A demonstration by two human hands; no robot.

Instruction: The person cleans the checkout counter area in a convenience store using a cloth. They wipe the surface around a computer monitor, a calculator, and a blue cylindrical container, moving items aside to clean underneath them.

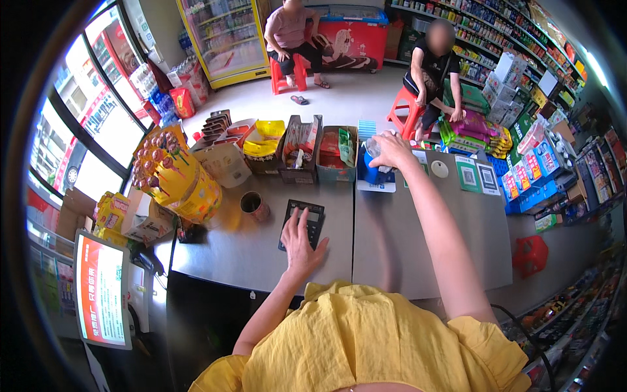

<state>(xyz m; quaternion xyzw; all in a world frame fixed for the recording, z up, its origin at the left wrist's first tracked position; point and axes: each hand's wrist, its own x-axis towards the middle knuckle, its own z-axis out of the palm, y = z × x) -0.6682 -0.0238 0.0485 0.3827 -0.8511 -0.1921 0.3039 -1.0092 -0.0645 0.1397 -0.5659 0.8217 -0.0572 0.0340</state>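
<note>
My left hand (300,243) lies with spread fingers over a black calculator (318,215) on the grey counter (387,235). Reaching to the counter's far edge, my right hand (393,151) has its fingers curled round a crumpled, clear and whitish item (373,147), perhaps a plastic bag or wrap. Just under that hand stands a blue container (373,169) on a flat printed card (384,187). Whether the fingers also touch the container cannot be told. A patterned cup (254,207) stands left of the calculator.
Snack boxes (300,171) line the counter's far edge. A yellow lollipop stand (196,196) and a lit screen (102,289) are at left. Printed code cards (477,175) lie at right. Two people sit on red stools (288,73) beyond; another red stool (530,256) is at right.
</note>
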